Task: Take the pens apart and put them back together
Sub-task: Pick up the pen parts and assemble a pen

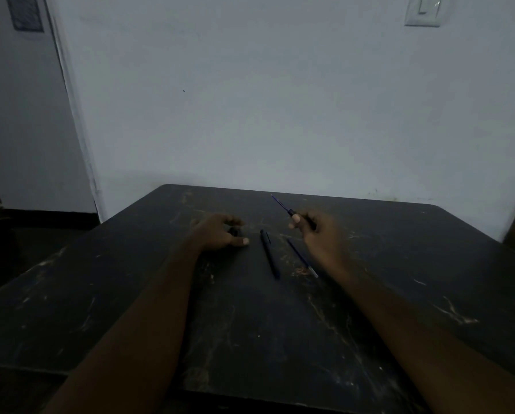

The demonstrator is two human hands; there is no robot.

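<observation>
Dim scene, dark scratched table [130, 309] against a pale wall [280, 100]. No containers visible; all parts loose on the tabletop or in hands.

Right hand [318, 231] raised near the table's far edge, right of centre, fingers curled and pinching a partly stripped pen [292, 213]: dark grip section at the fingertips, thin blue refill sticking out. Long axis diagonal, tip pointing up and away toward the far-left, rear end hidden in the fist.

Left hand [220, 233] resting on the table left of centre, near the far edge, fingers curled loosely around a small dark piece [234, 232]; thumb extended toward the right. Exact piece too dark to identify; firm grip or not, cannot tell.

Between the hands, flat on the table: black pen barrel [269, 254], long axis running from the far edge toward the near edge, slightly slanted to the right at its near end. Just beside it on the right, apart from it, loose blue refill [302, 258], roughly parallel, pale tip end toward the near-right.

Light switch [422, 10] on the wall upper right.
</observation>
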